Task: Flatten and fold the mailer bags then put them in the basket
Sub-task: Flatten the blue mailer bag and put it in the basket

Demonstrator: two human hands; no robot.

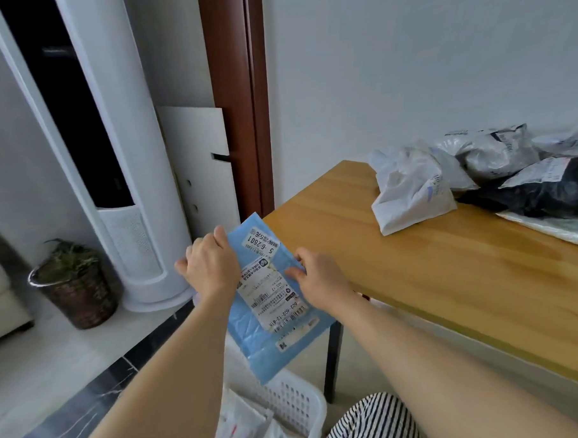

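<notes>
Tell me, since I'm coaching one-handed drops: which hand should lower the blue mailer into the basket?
Probably the left hand. It grips the blue mailer by its upper edge, roughly above the white basket, while the right hand pinches the side nearer the table.

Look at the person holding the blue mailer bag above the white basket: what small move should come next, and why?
Probably lower the blue mailer bag into the white basket and let go. It already looks flat, the left hand and right hand pinch its upper part, and its lower end hangs just over the basket, where other flattened bags lie. Crumpled bags wait on the wooden table.
</notes>
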